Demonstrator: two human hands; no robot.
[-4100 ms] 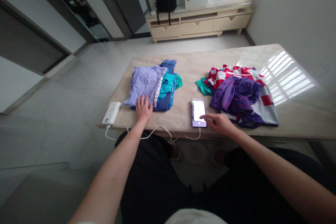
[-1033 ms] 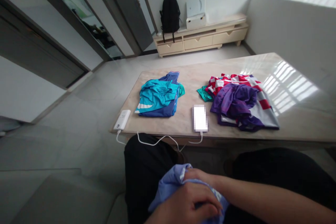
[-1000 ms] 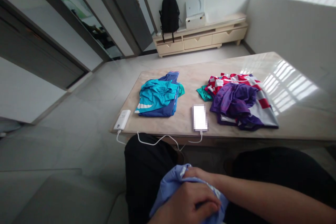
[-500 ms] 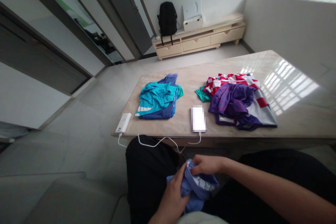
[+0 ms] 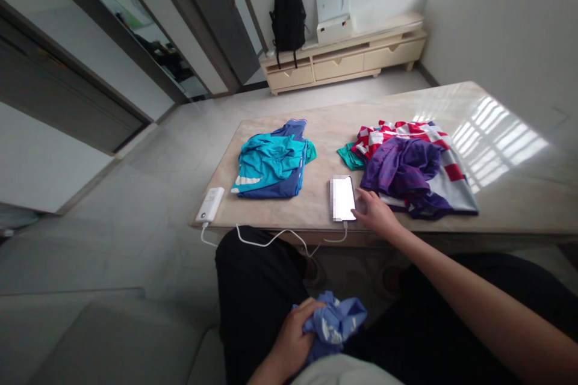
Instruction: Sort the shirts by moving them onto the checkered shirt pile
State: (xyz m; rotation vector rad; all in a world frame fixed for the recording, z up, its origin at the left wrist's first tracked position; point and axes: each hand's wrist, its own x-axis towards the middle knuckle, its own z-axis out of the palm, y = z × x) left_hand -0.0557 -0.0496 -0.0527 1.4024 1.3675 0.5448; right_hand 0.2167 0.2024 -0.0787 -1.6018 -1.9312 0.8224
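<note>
My left hand (image 5: 301,326) grips a crumpled light-blue garment (image 5: 336,322) with white print, held low over my lap. My right hand (image 5: 374,210) reaches to the table, its thumb and fingers apart at the right edge of a phone (image 5: 344,198) with a bright screen. The thumb tip overlaps the lower right corner of the screen. The phone lies flat, with a white cable (image 5: 284,233) plugged into its near end. Right beside this hand is a pile with a purple garment (image 5: 401,162) over a red-and-white checked one (image 5: 397,130).
On the table (image 5: 271,213), a teal garment (image 5: 271,159) lies on folded dark-blue clothing (image 5: 289,186) at left. A white power bank (image 5: 210,204) sits at the near left corner. Behind stand a low cabinet (image 5: 338,67), a black backpack (image 5: 288,19) and a white box (image 5: 334,29).
My right hand has let go of the light-blue garment and moved up to the phone's right edge. My left hand keeps the garment, now more bunched, slightly lower.
</note>
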